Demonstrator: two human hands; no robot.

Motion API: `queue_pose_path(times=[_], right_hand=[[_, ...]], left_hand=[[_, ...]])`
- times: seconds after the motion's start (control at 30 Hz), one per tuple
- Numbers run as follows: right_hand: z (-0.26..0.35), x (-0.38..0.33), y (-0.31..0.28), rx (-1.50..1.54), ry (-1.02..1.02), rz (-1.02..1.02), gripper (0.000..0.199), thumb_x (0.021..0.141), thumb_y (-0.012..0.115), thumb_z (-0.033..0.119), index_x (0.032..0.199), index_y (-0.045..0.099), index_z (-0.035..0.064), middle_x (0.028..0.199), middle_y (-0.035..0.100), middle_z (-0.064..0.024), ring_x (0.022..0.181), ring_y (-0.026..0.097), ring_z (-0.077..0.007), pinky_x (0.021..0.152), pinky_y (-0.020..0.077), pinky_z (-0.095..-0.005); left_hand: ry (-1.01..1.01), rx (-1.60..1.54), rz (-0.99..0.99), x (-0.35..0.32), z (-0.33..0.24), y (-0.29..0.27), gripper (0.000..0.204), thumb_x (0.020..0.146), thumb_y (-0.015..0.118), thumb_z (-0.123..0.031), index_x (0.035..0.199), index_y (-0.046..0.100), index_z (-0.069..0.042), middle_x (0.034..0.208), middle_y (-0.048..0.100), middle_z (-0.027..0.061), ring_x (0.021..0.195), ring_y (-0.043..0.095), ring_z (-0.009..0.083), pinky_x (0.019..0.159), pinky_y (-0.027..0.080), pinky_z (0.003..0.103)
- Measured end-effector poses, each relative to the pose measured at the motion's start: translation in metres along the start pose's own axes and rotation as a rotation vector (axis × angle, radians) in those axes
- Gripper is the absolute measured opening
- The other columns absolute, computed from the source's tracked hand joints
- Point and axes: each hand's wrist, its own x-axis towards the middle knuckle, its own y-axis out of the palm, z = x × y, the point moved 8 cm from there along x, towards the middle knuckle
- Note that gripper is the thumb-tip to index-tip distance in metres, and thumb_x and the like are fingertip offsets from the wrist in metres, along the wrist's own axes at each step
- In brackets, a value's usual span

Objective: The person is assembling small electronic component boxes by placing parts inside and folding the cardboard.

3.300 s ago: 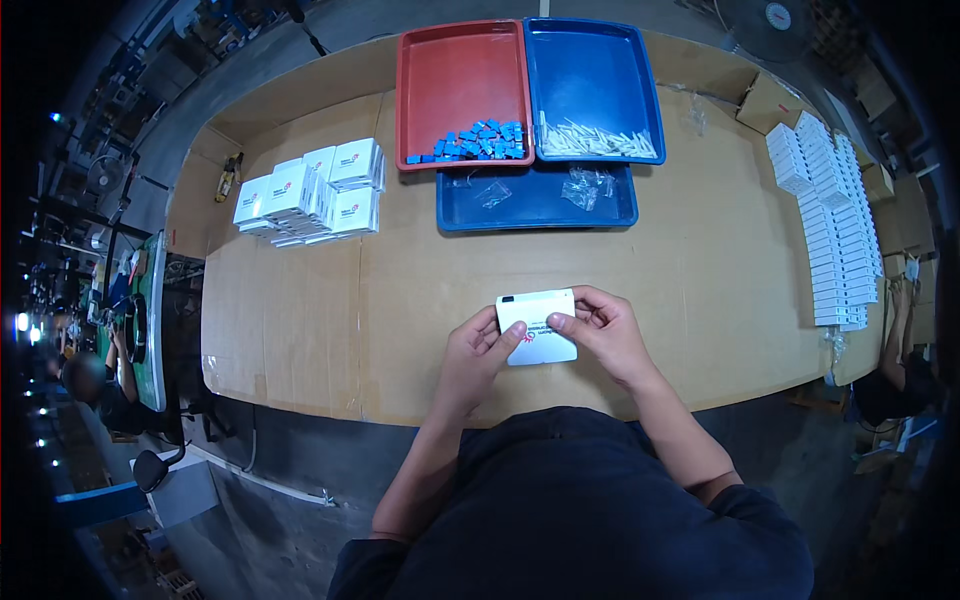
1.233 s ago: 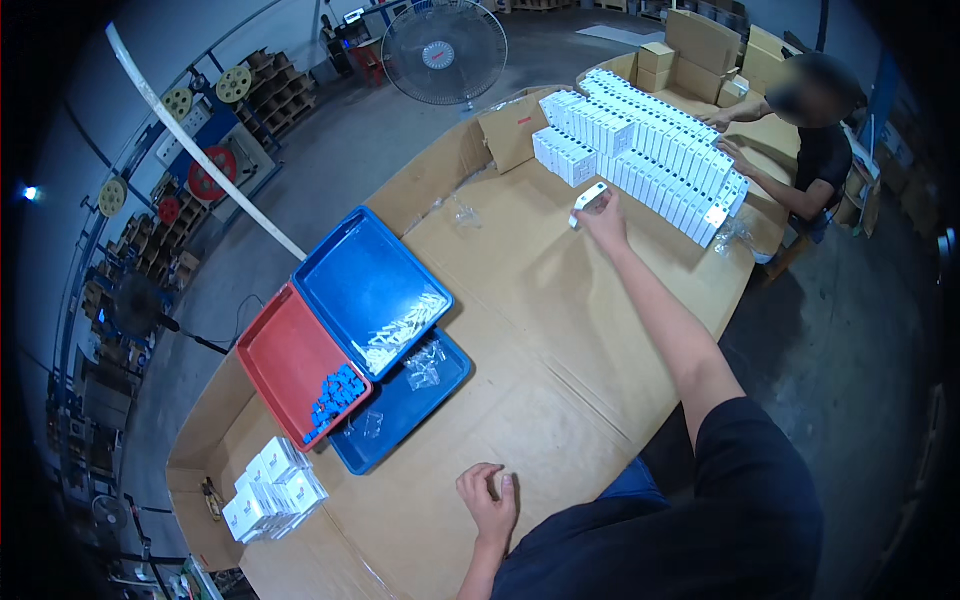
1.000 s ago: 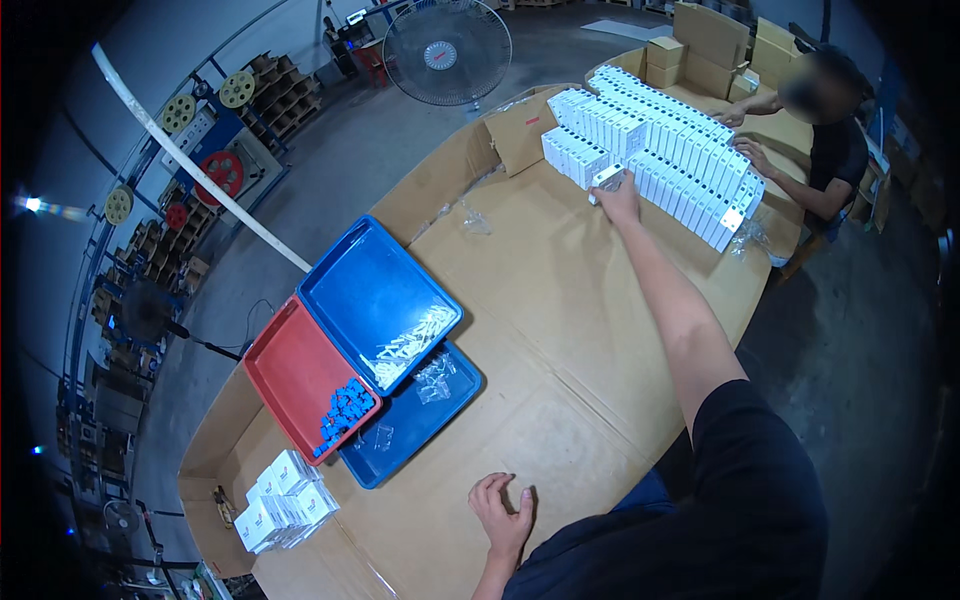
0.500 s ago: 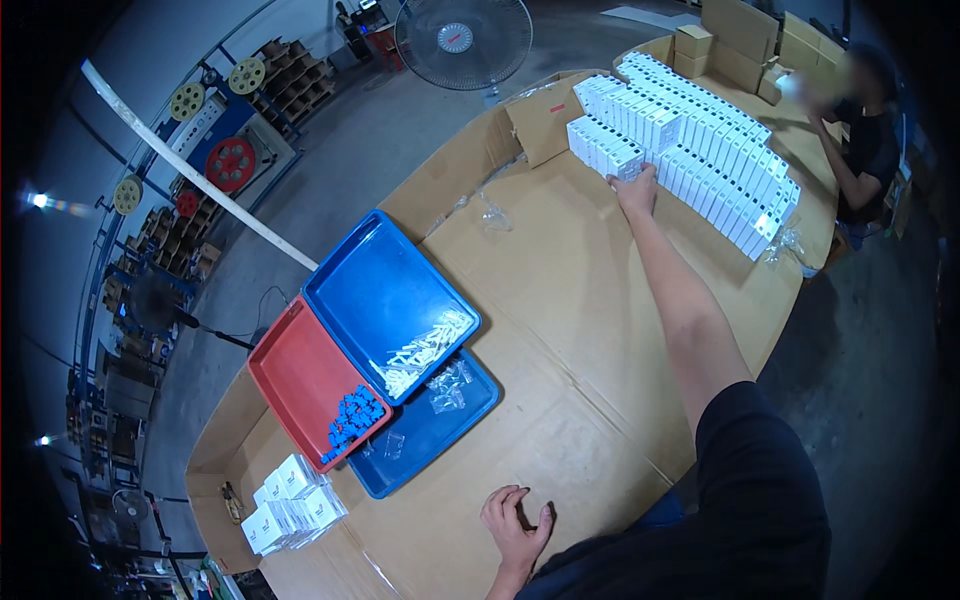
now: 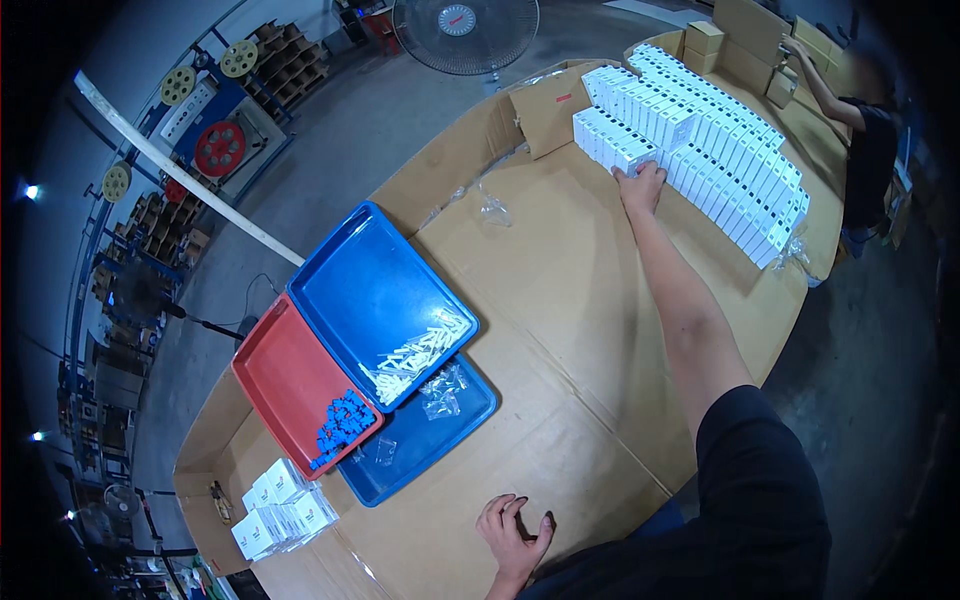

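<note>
My right arm reaches far across the cardboard-covered table. At its end, my right hand [image 5: 641, 188] is closed on the white box at the near end of a short row of small white boxes [image 5: 606, 138]. Its fingertips are partly hidden against that box. Beside this row stand longer rows of matching white boxes [image 5: 735, 190], packed upright side by side. My left hand [image 5: 513, 535] rests low over the near part of the table, with loosely bent fingers apart and nothing in them.
Left of centre, a blue tray [image 5: 350, 260] holds white sticks, a red tray [image 5: 270, 365] blue pieces, and a lower blue tray [image 5: 440, 440] clear bags. White packets [image 5: 285, 510] lie near left. A fan [image 5: 465, 30] stands beyond; a co-worker [image 5: 870, 140] is far right.
The view has shifted slightly. My right hand stays at the end of the short row, and my left hand has hardly moved. The co-worker's arm has risen toward the cardboard boxes.
</note>
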Motion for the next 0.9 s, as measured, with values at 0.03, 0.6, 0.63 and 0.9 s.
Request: queue_pose_path(times=[0.03, 0.6, 0.63, 0.9], right_hand=[[-0.001, 0.003, 0.000, -0.007, -0.003, 0.000, 0.063, 0.073, 0.094, 0.035, 0.111, 0.055, 0.0021, 0.119, 0.052, -0.0210, 0.109, 0.059, -0.0415, 0.095, 0.0513, -0.0478], [0.009, -0.054, -0.032, 0.049, -0.322, -0.031, 0.041, 0.090, 0.078, 0.030, 0.115, 0.065, 0.0002, 0.114, 0.064, -0.0192, 0.109, 0.061, -0.0380, 0.097, 0.0493, -0.0438], [0.023, -0.090, -0.033, 0.142, -0.360, 0.078, 0.034, 0.094, 0.073, 0.026, 0.114, 0.066, -0.0003, 0.112, 0.065, -0.0181, 0.108, 0.062, -0.0362, 0.097, 0.0497, -0.0430], [0.059, -0.331, -0.196, 0.534, -0.341, 0.783, 0.019, 0.108, 0.056, 0.013, 0.108, 0.067, -0.0037, 0.110, 0.065, -0.0114, 0.098, 0.065, -0.0179, 0.086, 0.0550, -0.0302]], left_hand=[[0.000, 0.002, 0.006, 0.001, 0.000, 0.001, 0.051, 0.080, 0.081, -0.039, 0.118, 0.063, -0.010, 0.123, 0.058, 0.0119, 0.123, 0.053, 0.0336, 0.104, 0.035, 0.049], [0.016, 0.023, -0.094, 0.003, -0.009, -0.008, 0.047, 0.080, 0.081, -0.033, 0.115, 0.063, -0.008, 0.123, 0.059, 0.0131, 0.123, 0.053, 0.0348, 0.102, 0.038, 0.050], [0.010, 0.041, -0.116, -0.002, -0.008, -0.017, 0.040, 0.082, 0.080, -0.029, 0.112, 0.064, -0.007, 0.122, 0.060, 0.0129, 0.122, 0.054, 0.0346, 0.101, 0.040, 0.049], [0.027, -0.137, -0.317, -0.030, 0.013, -0.028, 0.010, 0.095, 0.068, -0.016, 0.094, 0.066, -0.006, 0.109, 0.064, 0.0077, 0.111, 0.059, 0.0284, 0.098, 0.041, 0.046]])
